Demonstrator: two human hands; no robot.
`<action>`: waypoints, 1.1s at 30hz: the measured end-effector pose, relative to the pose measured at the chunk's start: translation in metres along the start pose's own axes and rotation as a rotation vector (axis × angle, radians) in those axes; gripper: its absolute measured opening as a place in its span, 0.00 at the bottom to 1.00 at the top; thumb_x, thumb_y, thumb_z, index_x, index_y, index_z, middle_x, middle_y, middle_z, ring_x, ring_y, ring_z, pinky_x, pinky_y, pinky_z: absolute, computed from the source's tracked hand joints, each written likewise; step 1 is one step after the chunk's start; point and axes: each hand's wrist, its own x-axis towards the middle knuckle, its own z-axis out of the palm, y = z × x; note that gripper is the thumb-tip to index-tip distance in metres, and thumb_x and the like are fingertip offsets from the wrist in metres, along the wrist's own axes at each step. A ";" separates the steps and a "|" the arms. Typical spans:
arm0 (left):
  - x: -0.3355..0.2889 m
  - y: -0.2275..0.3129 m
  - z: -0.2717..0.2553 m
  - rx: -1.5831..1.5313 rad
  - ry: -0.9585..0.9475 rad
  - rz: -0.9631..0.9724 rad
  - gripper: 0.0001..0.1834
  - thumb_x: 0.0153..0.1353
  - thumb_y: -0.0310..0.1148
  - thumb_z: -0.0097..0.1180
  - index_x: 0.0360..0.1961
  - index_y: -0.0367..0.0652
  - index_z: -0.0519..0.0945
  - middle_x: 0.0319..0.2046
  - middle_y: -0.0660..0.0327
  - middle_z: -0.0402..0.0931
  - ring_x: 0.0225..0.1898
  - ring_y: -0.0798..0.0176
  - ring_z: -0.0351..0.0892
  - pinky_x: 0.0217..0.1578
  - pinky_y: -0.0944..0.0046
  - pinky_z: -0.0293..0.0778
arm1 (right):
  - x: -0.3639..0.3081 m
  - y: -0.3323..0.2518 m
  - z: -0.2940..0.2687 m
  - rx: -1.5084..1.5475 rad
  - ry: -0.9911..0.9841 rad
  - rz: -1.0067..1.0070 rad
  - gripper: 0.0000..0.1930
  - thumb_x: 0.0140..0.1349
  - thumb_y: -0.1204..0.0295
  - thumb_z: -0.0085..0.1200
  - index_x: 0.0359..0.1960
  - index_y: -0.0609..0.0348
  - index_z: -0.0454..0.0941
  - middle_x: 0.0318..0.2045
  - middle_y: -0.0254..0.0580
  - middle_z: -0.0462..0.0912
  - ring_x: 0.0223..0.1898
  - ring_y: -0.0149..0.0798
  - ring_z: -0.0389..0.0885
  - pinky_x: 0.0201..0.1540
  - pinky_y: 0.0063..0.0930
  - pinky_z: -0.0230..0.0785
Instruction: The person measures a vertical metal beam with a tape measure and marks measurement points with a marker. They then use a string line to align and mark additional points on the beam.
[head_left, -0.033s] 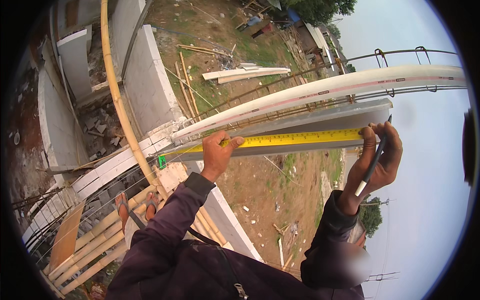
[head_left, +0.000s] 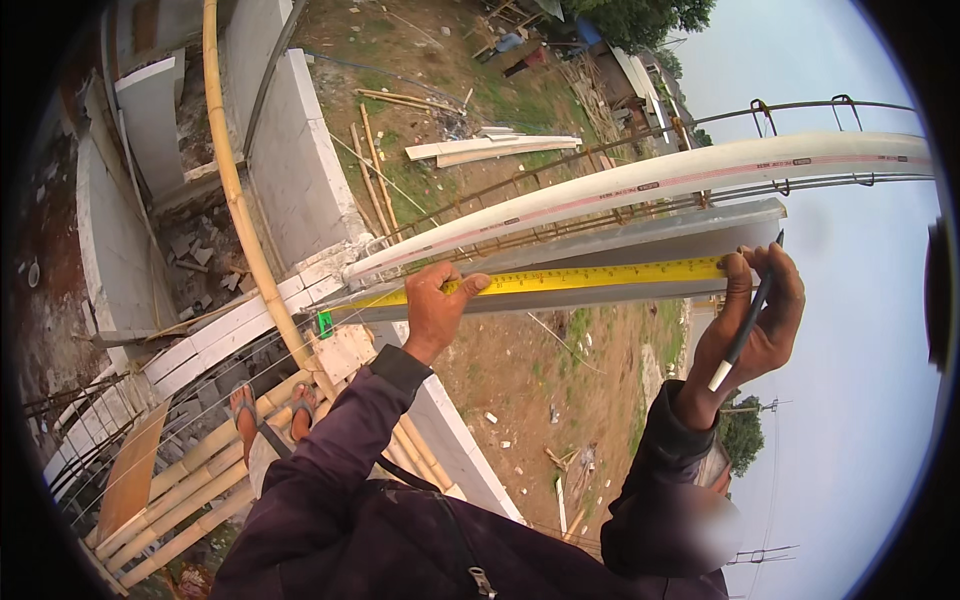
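Observation:
A yellow tape measure blade (head_left: 600, 280) is stretched along a grey metal channel (head_left: 690, 235). My left hand (head_left: 436, 308) is closed round the blade toward its left part, thumb pointing right along it. Farther right, my right hand (head_left: 755, 310) pinches the blade's right end between thumb and finger. The same hand holds a slim black pencil (head_left: 752, 330) with a white end pointing down and its dark tip up. A small green thing (head_left: 324, 323), perhaps the tape's case, shows left of my left hand.
A white pipe (head_left: 640, 190) with a red stripe runs beyond the channel, beside steel rebar (head_left: 840, 102). A bamboo pole (head_left: 235, 190) crosses pale block walls (head_left: 310, 130). Bamboo poles (head_left: 200, 490) lie under my feet. Planks (head_left: 490, 148) lie on the ground far below.

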 end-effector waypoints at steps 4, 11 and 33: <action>0.004 -0.003 0.008 0.073 0.041 0.002 0.36 0.56 0.64 0.62 0.18 0.39 0.69 0.18 0.56 0.64 0.27 0.52 0.64 0.39 0.54 0.59 | -0.001 0.005 0.010 -0.017 0.022 -0.025 0.19 0.55 0.88 0.61 0.49 0.61 0.78 0.34 0.40 0.82 0.41 0.36 0.80 0.51 0.35 0.70; 0.007 -0.004 0.006 0.183 0.032 0.017 0.36 0.57 0.66 0.59 0.18 0.41 0.69 0.19 0.57 0.63 0.29 0.54 0.63 0.43 0.54 0.55 | -0.002 0.006 0.011 -0.143 0.007 -0.113 0.17 0.57 0.85 0.63 0.48 0.60 0.79 0.35 0.38 0.85 0.41 0.36 0.81 0.66 0.44 0.56; 0.006 -0.014 0.000 0.072 0.043 0.034 0.38 0.59 0.68 0.56 0.16 0.41 0.64 0.18 0.57 0.60 0.28 0.53 0.61 0.40 0.53 0.57 | -0.026 -0.001 0.024 -0.048 -0.111 -0.273 0.17 0.60 0.91 0.55 0.51 0.66 0.74 0.44 0.49 0.79 0.50 0.43 0.82 0.56 0.37 0.76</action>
